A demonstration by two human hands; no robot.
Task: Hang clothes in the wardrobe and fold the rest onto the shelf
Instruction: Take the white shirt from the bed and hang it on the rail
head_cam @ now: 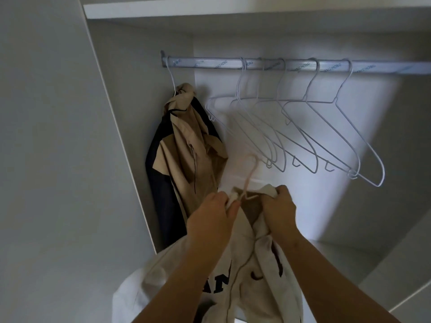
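I hold a cream hoodie (256, 271) with dark lettering below the wardrobe rail (210, 62). My left hand (210, 220) pinches its collar on the left, together with a pale pink hanger (250, 173) whose hook sticks up between my hands. My right hand (277, 206) grips the collar on the right. A beige and navy jacket (186, 159) hangs at the rail's left end. Several empty white wire hangers (303, 136) hang along the rail to its right.
The wardrobe's left side panel (130, 127) stands close to the jacket. A white top shelf (210, 8) runs above the rail. The back wall (233, 50) is pale, and a lower ledge (396, 276) shows at the bottom right.
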